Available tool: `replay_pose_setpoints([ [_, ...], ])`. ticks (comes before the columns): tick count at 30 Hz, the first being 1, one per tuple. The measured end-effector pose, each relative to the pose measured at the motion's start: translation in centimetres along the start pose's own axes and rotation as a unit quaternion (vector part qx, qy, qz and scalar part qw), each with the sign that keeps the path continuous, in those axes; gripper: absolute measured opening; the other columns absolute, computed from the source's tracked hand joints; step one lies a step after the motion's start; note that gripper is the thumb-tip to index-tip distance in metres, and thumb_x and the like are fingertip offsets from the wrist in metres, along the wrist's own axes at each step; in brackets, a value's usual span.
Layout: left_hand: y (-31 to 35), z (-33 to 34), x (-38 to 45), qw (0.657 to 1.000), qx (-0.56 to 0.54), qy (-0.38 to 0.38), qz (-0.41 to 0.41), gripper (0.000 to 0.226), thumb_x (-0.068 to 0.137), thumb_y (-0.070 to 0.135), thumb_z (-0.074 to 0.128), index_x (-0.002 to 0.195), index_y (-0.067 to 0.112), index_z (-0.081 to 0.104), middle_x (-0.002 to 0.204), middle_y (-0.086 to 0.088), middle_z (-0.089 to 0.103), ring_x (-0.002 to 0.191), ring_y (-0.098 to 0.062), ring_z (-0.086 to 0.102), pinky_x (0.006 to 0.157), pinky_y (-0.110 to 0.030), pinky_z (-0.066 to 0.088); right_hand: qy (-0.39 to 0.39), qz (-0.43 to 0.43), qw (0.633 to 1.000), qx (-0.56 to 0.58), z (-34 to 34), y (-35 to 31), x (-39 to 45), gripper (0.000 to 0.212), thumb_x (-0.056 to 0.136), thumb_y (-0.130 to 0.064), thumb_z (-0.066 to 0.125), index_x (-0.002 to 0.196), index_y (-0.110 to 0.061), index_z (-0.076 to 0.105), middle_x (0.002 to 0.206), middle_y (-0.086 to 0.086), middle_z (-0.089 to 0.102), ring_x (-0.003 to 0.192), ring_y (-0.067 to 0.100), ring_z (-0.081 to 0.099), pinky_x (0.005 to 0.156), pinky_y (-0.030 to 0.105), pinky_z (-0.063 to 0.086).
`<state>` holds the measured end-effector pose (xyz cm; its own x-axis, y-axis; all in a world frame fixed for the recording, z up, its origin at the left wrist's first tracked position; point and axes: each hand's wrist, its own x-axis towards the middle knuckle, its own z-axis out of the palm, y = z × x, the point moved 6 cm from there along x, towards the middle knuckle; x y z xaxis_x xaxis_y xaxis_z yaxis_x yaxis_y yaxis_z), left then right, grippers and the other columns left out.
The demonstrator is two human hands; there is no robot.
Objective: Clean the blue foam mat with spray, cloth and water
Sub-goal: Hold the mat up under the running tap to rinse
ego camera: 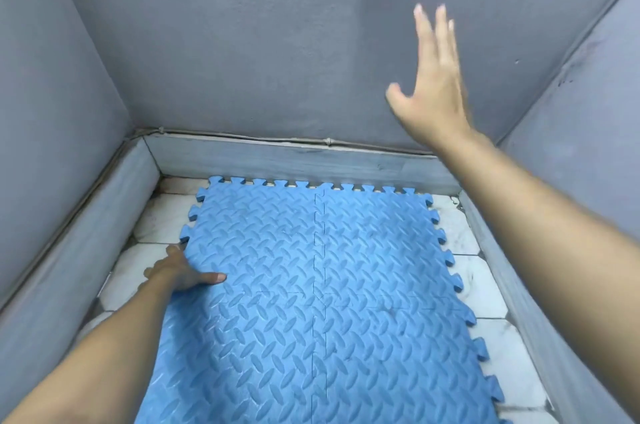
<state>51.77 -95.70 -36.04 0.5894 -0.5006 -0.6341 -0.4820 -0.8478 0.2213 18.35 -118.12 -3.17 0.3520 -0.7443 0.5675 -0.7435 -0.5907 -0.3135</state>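
Left hand (180, 273) thumb spread on blue foam mat (346, 319) edge, right hand (433, 91) raised, fingers (442, 39) straight

We see the foam mat (311, 285) on the tiled floor (485, 288), the wall (242, 42) behind it. Our left hand (180, 271) rests on the mat's left edge, and our right hand (433, 87) is raised above its far right corner.

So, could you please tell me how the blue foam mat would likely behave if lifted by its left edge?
The blue foam mat is probably light and bendy, as it looks like thin foam. Its interlocking seams suggest the pieces may sag or separate when lifted. The embossed tread should give the left hand decent grip.
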Motion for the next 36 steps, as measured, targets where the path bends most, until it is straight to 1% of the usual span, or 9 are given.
replay_pose_setpoints([
  [3, -0.6, 0.1, 0.5, 1.000, -0.001, 0.000, -0.019, 0.175, -0.003, 0.087, 0.066, 0.146, 0.015, 0.009, 0.149, -0.011, 0.034, 0.135, -0.036, 0.033, 0.106, -0.051, 0.033, -0.191, 0.158, 0.967, -0.062, 7.8, 8.6, -14.1, 0.100, 0.084, -0.048, 0.066, 0.155, -0.037, -0.004, 0.165, 0.001, -0.010, 0.151, 0.029, -0.006, 0.114, 0.061, 0.021],
  [7, -0.3, -0.2, 0.1, 1.000, -0.002, 0.013, -0.014, 0.171, -0.004, 0.087, 0.065, 0.142, 0.015, 0.013, 0.145, -0.010, 0.039, 0.132, -0.036, 0.037, 0.105, -0.049, 0.034, -0.376, 0.417, 0.824, -0.071, 11.6, 16.5, -30.0, 0.125, 0.065, -0.079, 0.065, 0.154, -0.033, -0.010, 0.164, 0.006, -0.013, 0.150, 0.033, -0.006, 0.116, 0.062, 0.013],
  [11, -0.4, -1.5, -1.1, 0.998, -0.032, 0.048, -0.008, 0.143, 0.023, 0.080, 0.077, 0.138, 0.015, 0.022, 0.140, -0.011, 0.046, 0.129, -0.035, 0.040, 0.103, -0.043, 0.036, -0.303, 0.495, 0.813, -0.045, 9.9, 17.7, -30.5, 0.123, 0.064, -0.077, 0.069, 0.155, -0.027, 0.004, 0.162, 0.015, 0.008, 0.144, 0.037, 0.025, 0.114, 0.054, 0.025],
  [14, -0.3, -3.2, -1.7, 0.988, -0.140, 0.068, 0.007, 0.129, 0.036, 0.057, 0.091, 0.139, 0.013, 0.027, 0.142, -0.014, 0.044, 0.130, -0.034, 0.040, 0.104, -0.044, 0.037, -0.252, 0.584, 0.768, 0.073, 8.9, 18.4, -29.4, 0.120, 0.068, -0.069, 0.073, 0.155, -0.016, 0.009, 0.155, 0.016, 0.031, 0.137, 0.038, 0.038, 0.110, 0.048, 0.034],
  [17, -0.3, -4.0, -3.0, 0.965, -0.250, 0.072, 0.027, 0.115, 0.051, 0.025, 0.095, 0.140, 0.004, 0.025, 0.141, -0.015, 0.042, 0.128, -0.033, 0.043, 0.104, -0.041, 0.038, -0.204, 0.631, 0.737, 0.129, 7.5, 18.5, -29.1, 0.111, 0.058, -0.078, 0.069, 0.140, -0.007, 0.047, 0.137, 0.017, 0.053, 0.121, 0.037, 0.053, 0.104, 0.045, 0.042],
  [23, 1.4, -7.2, -7.3, 0.938, -0.319, 0.085, 0.109, 0.096, 0.064, 0.019, 0.089, 0.135, 0.005, 0.025, 0.121, -0.009, 0.043, 0.103, -0.021, 0.046, 0.083, -0.031, 0.038, -0.056, 0.585, 0.799, 0.129, 0.4, 16.9, -23.3, 0.052, 0.081, -0.059, 0.066, 0.094, -0.009, 0.061, 0.098, 0.013, 0.058, 0.095, 0.035, 0.057, 0.093, 0.042, 0.046],
  [27, 4.4, -12.2, -9.6, 0.915, -0.348, 0.133, 0.156, 0.096, 0.064, 0.025, 0.088, 0.133, 0.007, 0.025, 0.123, -0.007, 0.042, 0.110, -0.024, 0.046, 0.084, -0.031, 0.037, 0.028, 0.518, 0.842, 0.150, -3.7, 16.1, -16.4, 0.049, 0.081, -0.058, 0.067, 0.070, -0.013, 0.055, 0.077, 0.008, 0.056, 0.068, 0.028, 0.051, 0.072, 0.035, 0.040],
  [32, 7.5, -18.0, -11.0, 0.905, -0.336, 0.183, 0.187, 0.113, 0.050, 0.042, 0.091, 0.140, 0.009, 0.030, 0.139, -0.013, 0.045, 0.124, -0.030, 0.047, 0.100, -0.040, 0.042, 0.077, 0.470, 0.860, 0.181, -5.7, 15.5, -10.1, 0.053, 0.077, -0.065, 0.066, 0.089, -0.013, 0.065, 0.089, 0.007, 0.064, 0.085, 0.028, 0.059, 0.077, 0.033, 0.043],
  [36, 9.7, -20.9, -11.3, 0.901, -0.330, 0.211, 0.186, 0.095, 0.059, 0.032, 0.090, 0.132, 0.008, 0.034, 0.139, -0.017, 0.044, 0.123, -0.034, 0.046, 0.095, -0.042, 0.040, 0.031, 0.458, 0.872, 0.168, -5.0, 16.4, -7.0, 0.059, 0.070, -0.063, 0.067, 0.101, -0.013, 0.069, 0.116, 0.010, 0.069, 0.102, 0.027, 0.063, 0.088, 0.036, 0.047],
])
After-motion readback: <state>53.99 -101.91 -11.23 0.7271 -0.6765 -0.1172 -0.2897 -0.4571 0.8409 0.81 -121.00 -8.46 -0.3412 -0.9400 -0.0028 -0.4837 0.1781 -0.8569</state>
